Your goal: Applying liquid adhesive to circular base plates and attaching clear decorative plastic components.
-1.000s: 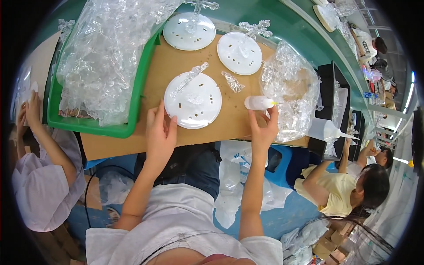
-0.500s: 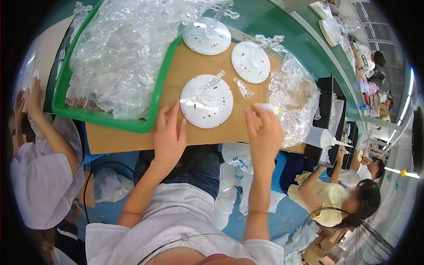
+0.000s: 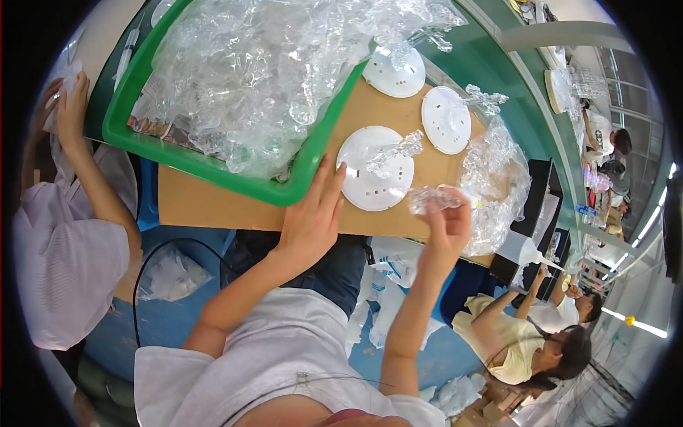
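Note:
A white round disc with small holes lies on the cardboard in front of me, with a clear, textured plastic piece resting across it. My left hand lies flat between the green tray and the disc, its fingers stretched out and the fingertips by the disc's left edge. To the right of the disc, my right hand pinches another clear plastic piece between thumb and fingers, raised above the cardboard's front edge.
A green tray heaped with clear bagged pieces stands at left. Two more white discs lie behind. A crumpled clear bag, black bins and a white nozzle bottle are at right. Co-workers sit on both sides.
The view has shifted, so the table appears farther right. The loose clear piece beside the disc has left its place; a clear piece now shows in my right hand. My left hand's fingers have straightened.

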`<state>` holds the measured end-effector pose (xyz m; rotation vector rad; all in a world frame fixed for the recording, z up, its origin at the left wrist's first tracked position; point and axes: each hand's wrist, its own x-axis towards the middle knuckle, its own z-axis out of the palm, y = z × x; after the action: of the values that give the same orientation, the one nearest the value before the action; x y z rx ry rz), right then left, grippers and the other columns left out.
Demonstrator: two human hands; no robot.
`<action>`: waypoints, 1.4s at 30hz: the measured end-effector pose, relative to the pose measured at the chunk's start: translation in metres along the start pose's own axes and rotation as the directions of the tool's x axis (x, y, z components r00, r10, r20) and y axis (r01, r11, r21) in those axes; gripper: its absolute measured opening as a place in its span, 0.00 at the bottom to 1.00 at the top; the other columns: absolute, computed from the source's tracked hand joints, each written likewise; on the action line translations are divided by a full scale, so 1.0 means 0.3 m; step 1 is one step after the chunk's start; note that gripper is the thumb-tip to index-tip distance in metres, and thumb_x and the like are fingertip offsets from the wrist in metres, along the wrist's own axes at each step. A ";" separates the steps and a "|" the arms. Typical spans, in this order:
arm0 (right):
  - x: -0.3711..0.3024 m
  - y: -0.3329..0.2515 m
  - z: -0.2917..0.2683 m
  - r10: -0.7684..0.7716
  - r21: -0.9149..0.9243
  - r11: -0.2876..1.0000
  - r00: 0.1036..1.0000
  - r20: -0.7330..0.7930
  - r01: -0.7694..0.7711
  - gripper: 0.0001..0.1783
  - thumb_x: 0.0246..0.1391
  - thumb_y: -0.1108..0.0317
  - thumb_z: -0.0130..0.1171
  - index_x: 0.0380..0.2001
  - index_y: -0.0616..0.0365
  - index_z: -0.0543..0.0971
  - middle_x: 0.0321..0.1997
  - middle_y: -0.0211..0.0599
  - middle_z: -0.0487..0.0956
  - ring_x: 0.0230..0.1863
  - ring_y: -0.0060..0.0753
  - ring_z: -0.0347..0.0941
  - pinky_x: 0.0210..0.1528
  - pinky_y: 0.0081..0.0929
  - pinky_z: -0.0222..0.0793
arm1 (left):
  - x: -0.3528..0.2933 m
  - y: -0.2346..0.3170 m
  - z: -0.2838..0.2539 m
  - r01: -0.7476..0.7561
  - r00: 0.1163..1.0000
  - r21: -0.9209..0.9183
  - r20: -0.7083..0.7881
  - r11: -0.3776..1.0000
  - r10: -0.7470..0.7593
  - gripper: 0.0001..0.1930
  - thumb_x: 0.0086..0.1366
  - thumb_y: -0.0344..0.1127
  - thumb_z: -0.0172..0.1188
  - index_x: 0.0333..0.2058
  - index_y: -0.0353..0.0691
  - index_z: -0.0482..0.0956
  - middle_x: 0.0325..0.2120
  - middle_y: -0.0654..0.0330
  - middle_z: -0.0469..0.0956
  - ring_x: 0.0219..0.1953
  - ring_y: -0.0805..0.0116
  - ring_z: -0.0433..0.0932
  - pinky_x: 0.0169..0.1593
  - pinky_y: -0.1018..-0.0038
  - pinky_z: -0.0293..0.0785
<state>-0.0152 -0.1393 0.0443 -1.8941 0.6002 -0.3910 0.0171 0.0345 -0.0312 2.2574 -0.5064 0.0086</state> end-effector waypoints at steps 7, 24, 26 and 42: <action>-0.070 0.107 0.074 -0.035 0.486 0.868 0.963 0.268 -0.104 0.11 0.52 0.82 0.49 0.40 0.61 0.71 0.47 0.44 0.75 0.56 0.43 0.69 0.55 0.33 0.68 | -0.005 0.019 -0.059 0.154 0.988 -0.464 0.096 0.872 -0.123 0.24 0.63 0.29 0.53 0.59 0.35 0.63 0.53 0.49 0.69 0.56 0.55 0.68 0.56 0.64 0.65; -0.068 0.173 0.112 0.169 0.366 0.913 0.983 0.064 -0.181 0.17 0.54 0.75 0.59 0.48 0.67 0.73 0.45 0.39 0.77 0.43 0.27 0.75 0.45 0.20 0.71 | 0.009 0.060 0.004 0.097 0.990 -0.161 -0.088 0.982 -0.112 0.33 0.55 0.22 0.57 0.60 0.33 0.59 0.57 0.47 0.63 0.60 0.50 0.62 0.59 0.61 0.60; -0.060 0.198 0.102 0.257 0.501 0.824 0.963 0.085 -0.264 0.16 0.55 0.75 0.58 0.47 0.66 0.72 0.44 0.39 0.77 0.43 0.27 0.75 0.45 0.23 0.73 | 0.012 0.062 0.026 0.082 0.994 -0.103 -0.067 0.991 -0.089 0.34 0.54 0.22 0.57 0.61 0.33 0.57 0.59 0.47 0.61 0.62 0.49 0.60 0.61 0.61 0.57; -0.050 0.105 0.087 0.160 0.276 0.946 0.986 0.055 -0.169 0.21 0.46 0.80 0.65 0.45 0.66 0.74 0.38 0.37 0.79 0.38 0.23 0.76 0.41 0.20 0.72 | 0.049 0.044 0.040 0.378 0.903 -0.915 0.398 -0.143 -0.163 0.34 0.60 0.14 0.46 0.65 0.37 0.48 0.61 0.51 0.59 0.60 0.66 0.65 0.60 0.73 0.62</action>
<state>-0.0207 -0.1207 0.0053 -1.5642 0.6416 -0.3182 0.0239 0.0128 -0.0274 0.6845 0.0484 -0.6072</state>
